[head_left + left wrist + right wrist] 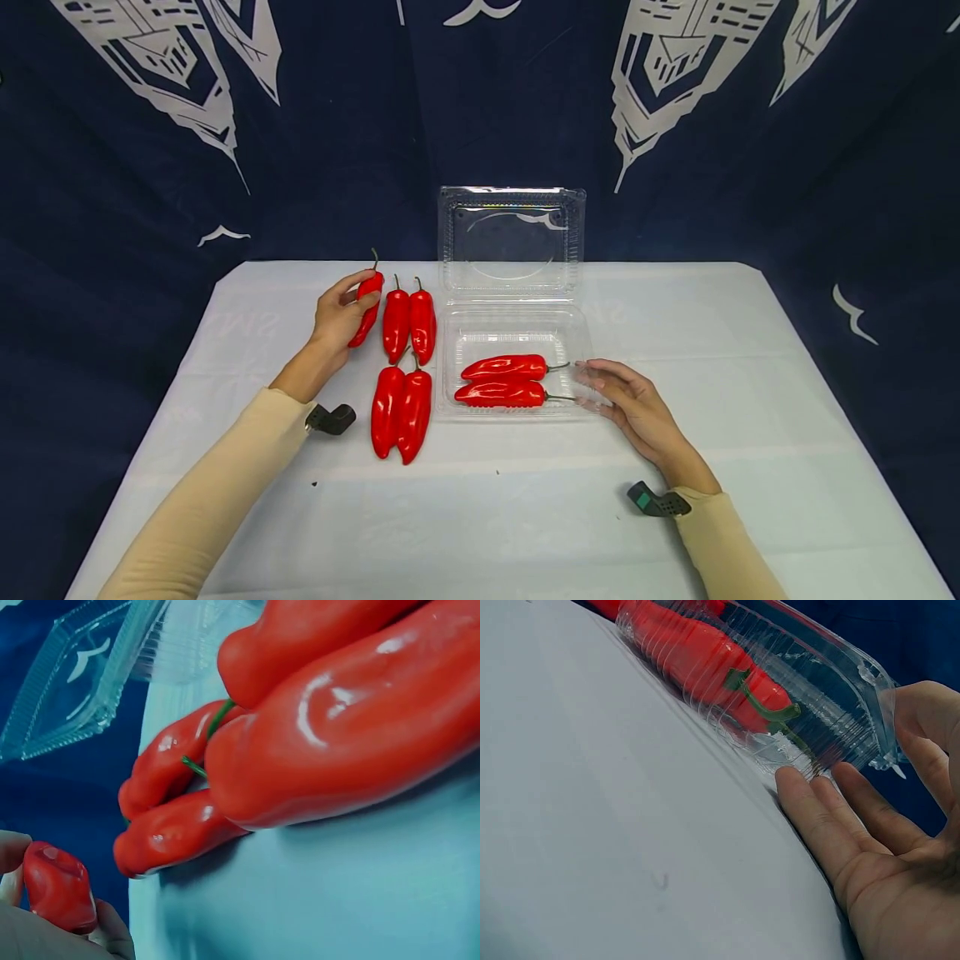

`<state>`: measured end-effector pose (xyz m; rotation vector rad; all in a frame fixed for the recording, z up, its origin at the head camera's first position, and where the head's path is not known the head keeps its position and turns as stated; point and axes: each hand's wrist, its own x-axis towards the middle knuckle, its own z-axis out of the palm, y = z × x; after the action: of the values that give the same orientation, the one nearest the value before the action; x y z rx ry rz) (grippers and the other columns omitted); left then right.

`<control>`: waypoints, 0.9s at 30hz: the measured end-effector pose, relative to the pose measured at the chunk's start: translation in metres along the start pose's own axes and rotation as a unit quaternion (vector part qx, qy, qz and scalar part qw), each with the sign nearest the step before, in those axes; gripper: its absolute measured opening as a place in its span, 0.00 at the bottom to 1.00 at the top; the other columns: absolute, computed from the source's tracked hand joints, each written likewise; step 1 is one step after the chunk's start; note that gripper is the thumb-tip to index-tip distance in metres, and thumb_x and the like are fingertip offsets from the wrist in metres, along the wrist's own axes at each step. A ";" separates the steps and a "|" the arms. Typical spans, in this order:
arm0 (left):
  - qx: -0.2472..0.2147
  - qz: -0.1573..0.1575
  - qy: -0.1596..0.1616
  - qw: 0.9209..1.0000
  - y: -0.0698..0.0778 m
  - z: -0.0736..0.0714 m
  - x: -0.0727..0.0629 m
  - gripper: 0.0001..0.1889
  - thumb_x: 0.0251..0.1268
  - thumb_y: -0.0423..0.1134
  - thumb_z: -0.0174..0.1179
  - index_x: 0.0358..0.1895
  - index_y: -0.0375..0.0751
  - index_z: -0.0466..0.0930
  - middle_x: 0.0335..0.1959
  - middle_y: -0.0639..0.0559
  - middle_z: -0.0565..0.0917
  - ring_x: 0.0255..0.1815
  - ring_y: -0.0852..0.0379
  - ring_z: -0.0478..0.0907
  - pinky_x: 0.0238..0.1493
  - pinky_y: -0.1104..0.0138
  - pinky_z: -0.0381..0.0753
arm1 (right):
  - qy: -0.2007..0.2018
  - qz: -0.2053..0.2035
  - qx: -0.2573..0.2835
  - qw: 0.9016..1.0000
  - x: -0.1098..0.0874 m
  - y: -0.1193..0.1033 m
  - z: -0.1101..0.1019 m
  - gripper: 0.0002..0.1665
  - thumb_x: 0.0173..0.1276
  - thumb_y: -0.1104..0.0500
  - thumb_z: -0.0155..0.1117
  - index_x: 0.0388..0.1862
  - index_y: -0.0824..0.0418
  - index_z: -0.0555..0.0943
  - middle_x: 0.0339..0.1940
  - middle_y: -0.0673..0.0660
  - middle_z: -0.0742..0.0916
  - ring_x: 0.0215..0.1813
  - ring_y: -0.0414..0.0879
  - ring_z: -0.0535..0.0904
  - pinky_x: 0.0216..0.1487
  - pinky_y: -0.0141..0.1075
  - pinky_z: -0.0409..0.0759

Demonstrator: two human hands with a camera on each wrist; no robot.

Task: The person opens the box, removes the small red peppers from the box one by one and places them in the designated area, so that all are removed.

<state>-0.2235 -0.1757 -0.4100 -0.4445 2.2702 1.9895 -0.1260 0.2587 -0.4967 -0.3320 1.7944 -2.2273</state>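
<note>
My left hand (335,317) grips a red chili pepper (366,315) by its body, stem pointing to the back of the table. In the left wrist view the pepper's rounded end (58,889) shows between thumb and fingers. My right hand (637,404) is at the right side of a clear plastic clamshell box (517,321), its fingers loosely extended. The right wrist view has those fingertips (789,778) right at the box's wall and another finger at the rim. Two red peppers (504,367) lie side by side inside the box, stems toward the right hand.
The box's clear lid (513,242) stands raised at the back. Left of the box are two pairs of peppers, a back pair (396,325) and a front pair (415,412), on the white tablecloth (420,525). A dark patterned curtain (510,108) hangs behind.
</note>
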 end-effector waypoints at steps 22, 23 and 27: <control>-0.092 -0.088 0.049 0.991 -0.029 -0.005 0.009 0.25 0.74 0.36 0.55 0.71 0.56 0.71 0.47 0.56 0.76 0.35 0.61 0.74 0.25 0.74 0.71 | -0.004 0.000 -0.001 1.000 0.000 0.000 0.001 0.26 0.79 0.65 0.51 0.71 0.73 0.65 0.70 0.55 0.78 0.68 0.44 0.76 0.58 0.41 0.82; -0.092 -0.087 0.053 0.991 -0.030 -0.004 0.010 0.24 0.74 0.36 0.55 0.71 0.55 0.71 0.48 0.55 0.76 0.34 0.61 0.73 0.25 0.74 0.71 | -0.004 0.000 -0.001 1.000 -0.001 0.000 0.000 0.25 0.79 0.65 0.51 0.71 0.73 0.65 0.70 0.55 0.78 0.68 0.44 0.76 0.58 0.41 0.82; -0.082 -0.076 0.062 0.992 -0.032 -0.001 0.011 0.24 0.74 0.35 0.56 0.70 0.55 0.72 0.49 0.52 0.77 0.33 0.60 0.74 0.26 0.74 0.72 | -0.005 0.000 0.001 1.000 0.000 -0.001 0.000 0.25 0.79 0.65 0.51 0.71 0.72 0.66 0.70 0.55 0.78 0.68 0.44 0.76 0.59 0.41 0.82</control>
<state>-0.2254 -0.1819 -0.4432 -0.7525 2.0740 2.1328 -0.1258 0.2586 -0.4961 -0.3417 1.7867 -2.2240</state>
